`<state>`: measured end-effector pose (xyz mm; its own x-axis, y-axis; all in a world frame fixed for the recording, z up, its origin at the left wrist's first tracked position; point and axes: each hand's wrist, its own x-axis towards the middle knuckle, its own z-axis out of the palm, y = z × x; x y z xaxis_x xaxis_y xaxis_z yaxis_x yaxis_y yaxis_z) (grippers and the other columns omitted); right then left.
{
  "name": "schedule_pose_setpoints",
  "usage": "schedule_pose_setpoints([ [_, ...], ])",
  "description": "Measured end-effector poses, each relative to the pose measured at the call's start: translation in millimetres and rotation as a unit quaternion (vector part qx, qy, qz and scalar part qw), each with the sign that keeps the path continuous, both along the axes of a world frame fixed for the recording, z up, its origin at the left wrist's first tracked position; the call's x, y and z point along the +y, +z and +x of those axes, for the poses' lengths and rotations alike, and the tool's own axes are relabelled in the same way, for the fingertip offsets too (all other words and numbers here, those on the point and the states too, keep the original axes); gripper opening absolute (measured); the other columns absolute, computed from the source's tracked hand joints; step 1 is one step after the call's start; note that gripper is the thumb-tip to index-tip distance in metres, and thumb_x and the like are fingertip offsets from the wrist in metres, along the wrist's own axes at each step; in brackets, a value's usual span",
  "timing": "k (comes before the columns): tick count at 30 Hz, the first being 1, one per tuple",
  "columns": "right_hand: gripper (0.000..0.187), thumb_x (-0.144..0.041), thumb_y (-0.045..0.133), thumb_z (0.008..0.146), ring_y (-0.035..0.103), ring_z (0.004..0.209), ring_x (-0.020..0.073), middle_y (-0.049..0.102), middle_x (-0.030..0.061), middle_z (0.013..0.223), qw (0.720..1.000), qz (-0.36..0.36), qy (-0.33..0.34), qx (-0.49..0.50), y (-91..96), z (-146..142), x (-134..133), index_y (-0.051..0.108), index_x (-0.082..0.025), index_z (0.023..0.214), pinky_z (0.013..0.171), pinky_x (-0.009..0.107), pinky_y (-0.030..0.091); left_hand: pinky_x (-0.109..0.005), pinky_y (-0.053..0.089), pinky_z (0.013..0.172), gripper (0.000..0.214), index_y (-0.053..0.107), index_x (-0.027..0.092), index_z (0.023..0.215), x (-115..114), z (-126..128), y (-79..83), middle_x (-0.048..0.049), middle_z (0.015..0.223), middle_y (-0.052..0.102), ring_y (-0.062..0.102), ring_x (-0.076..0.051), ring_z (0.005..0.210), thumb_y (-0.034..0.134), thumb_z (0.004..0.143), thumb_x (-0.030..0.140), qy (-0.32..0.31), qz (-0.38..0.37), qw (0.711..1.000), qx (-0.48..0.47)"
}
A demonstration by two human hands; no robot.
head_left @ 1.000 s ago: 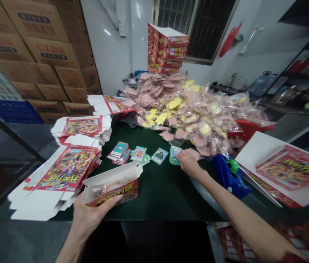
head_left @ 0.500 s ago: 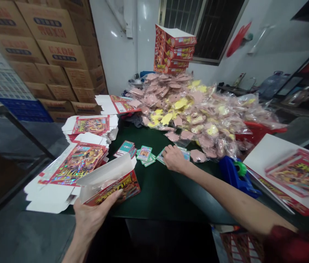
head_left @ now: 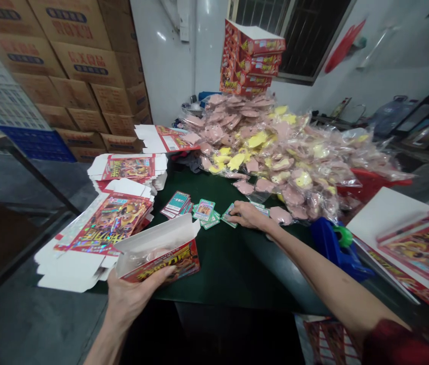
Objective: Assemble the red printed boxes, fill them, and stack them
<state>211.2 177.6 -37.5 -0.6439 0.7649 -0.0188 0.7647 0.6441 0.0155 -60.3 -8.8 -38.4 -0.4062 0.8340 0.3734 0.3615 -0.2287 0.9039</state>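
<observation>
- Head view: L hand (head_left: 136, 294) holds 1 printed box (head_left: 187, 257) at the near edge of the dark green surface (head_left: 244, 271), thumb on the front face, fingers mostly hidden below/behind.
- Box looks like thin card: light, fairly stiff, prob. easy to crush if I squeeze the open mouth. Best hold = low on the body, thumb flat on front, as now. White flap up; a clear-wrapped pink piece (head_left: 154, 253) shows inside.
- R hand (head_left: 250, 215) is palm down, fingers bent, tips on a green-edged card (head_left: 230, 220); can't tell if they've pinched it or just rest there.
- Cards: light, thin, prob. slick, apt to fan out; I'd take them by an edge. Loose pile (head_left: 204, 209) just L of my R fingertips, teal-topped stack (head_left: 178, 203) beyond that.
- Pose: L forearm up from bottom edge, box tilted, R end higher. R forearm slants in from lower R, wrist low over surface, near a bagged pink piece (head_left: 280, 216); blue tape dispenser (head_left: 328, 248) further R.
</observation>
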Motion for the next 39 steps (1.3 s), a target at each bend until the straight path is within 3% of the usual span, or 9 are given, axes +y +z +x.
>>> schedule_pose_setpoints([
  [4, 0.029, -0.018, 0.042, 0.093, 0.050, 0.067, 0.0114, 0.058, 0.0046, 0.078, 1.000, 0.015, -0.002, 0.019, -4.0, -1, -8, 0.063, -0.013, 0.075, 0.064, 0.022, 0.035, -0.028, 0.062, 0.061, 0.034, 0.068, 0.013, 0.078, 0, 1, 1.8, -0.0046, 0.073, 0.076, 0.072, -0.023, 0.064, 0.082, 0.051, 0.028, -0.015, -0.002, 1.000, 0.002],
  [10, 0.020, -0.011, 0.044, 0.088, 0.052, 0.086, 0.0207, 0.060, 0.0136, 0.089, 0.993, 0.083, -0.042, 0.077, -29.7, -10, -30, 0.062, -0.010, 0.080, 0.075, 0.029, 0.039, -0.028, 0.062, 0.061, 0.033, 0.069, 0.014, 0.078, -2, 7, 1.7, -0.0037, 0.071, 0.075, 0.071, -0.022, 0.062, 0.082, 0.052, 0.030, -0.004, -0.023, 1.000, -0.011],
  [17, 0.019, -0.024, 0.058, 0.085, 0.057, 0.076, 0.0165, 0.060, 0.0050, 0.076, 0.984, 0.097, -0.019, 0.150, -35.1, -3, -37, 0.059, -0.016, 0.068, 0.069, 0.026, 0.042, -0.029, 0.062, 0.061, 0.029, 0.069, 0.014, 0.078, 2, 5, 1.0, -0.0039, 0.072, 0.075, 0.071, -0.022, 0.063, 0.080, 0.055, 0.029, -0.024, 0.001, 0.999, 0.021],
  [20, 0.016, -0.016, 0.051, 0.087, 0.059, 0.072, 0.0155, 0.062, 0.0052, 0.078, 0.972, 0.124, -0.025, 0.197, -15.6, 10, -41, 0.063, -0.017, 0.077, 0.066, 0.026, 0.044, -0.030, 0.062, 0.062, 0.031, 0.070, 0.013, 0.079, 2, 4, 3.1, -0.0052, 0.074, 0.075, 0.071, -0.023, 0.064, 0.080, 0.055, 0.030, -0.032, 0.002, 0.999, 0.025],
  [24, 0.034, -0.017, 0.046, 0.090, 0.062, 0.073, 0.0168, 0.065, 0.0049, 0.082, 0.925, 0.190, -0.077, 0.320, 47.4, 32, -76, 0.049, -0.015, 0.123, 0.067, 0.030, 0.050, -0.032, 0.062, 0.062, 0.031, 0.070, 0.011, 0.079, -2, 12, 9.8, -0.0077, 0.075, 0.075, 0.071, -0.024, 0.065, 0.079, 0.057, 0.032, -0.047, -0.001, 0.999, 0.003],
  [27, 0.029, -0.023, 0.062, 0.083, 0.065, 0.070, 0.0151, 0.067, -0.0003, 0.086, 0.855, 0.144, -0.041, 0.496, 100.8, 37, -123, 0.057, -0.025, 0.112, 0.060, 0.028, 0.053, -0.029, 0.060, 0.057, 0.028, 0.071, 0.011, 0.078, -2, 25, 14.8, -0.0070, 0.071, 0.074, 0.069, -0.021, 0.060, 0.078, 0.059, 0.031, -0.084, -0.001, 0.996, 0.024],
  [29, 0.019, -0.019, 0.063, 0.082, 0.065, 0.074, 0.0156, 0.067, -0.0017, 0.083, 0.848, 0.138, 0.032, 0.511, 123.2, 30, -151, 0.063, -0.028, 0.099, 0.066, 0.029, 0.054, -0.025, 0.056, 0.052, 0.026, 0.071, 0.013, 0.078, -2, 35, 16.7, -0.0045, 0.068, 0.072, 0.067, -0.018, 0.056, 0.078, 0.060, 0.031, -0.113, 0.005, 0.993, 0.045],
  [34, 0.040, -0.004, 0.050, 0.085, 0.063, 0.076, 0.0156, 0.067, 0.0017, 0.088, 0.887, 0.202, 0.167, 0.379, 121.8, -6, -172, 0.057, -0.029, 0.116, 0.068, 0.030, 0.052, -0.020, 0.051, 0.048, 0.023, 0.070, 0.015, 0.080, -2, 51, 16.5, -0.0006, 0.064, 0.070, 0.062, -0.013, 0.052, 0.077, 0.063, 0.030, -0.156, 0.007, 0.986, 0.066],
  [39, 0.035, -0.008, 0.055, 0.084, 0.064, 0.071, 0.0157, 0.068, -0.0005, 0.081, 0.882, 0.262, 0.113, 0.374, 108.2, -19, -173, 0.057, -0.027, 0.113, 0.064, 0.027, 0.053, -0.021, 0.049, 0.045, 0.026, 0.070, 0.015, 0.079, -4, 51, 16.5, -0.0006, 0.061, 0.067, 0.060, -0.013, 0.050, 0.077, 0.062, 0.033, -0.146, 0.002, 0.987, 0.073],
])
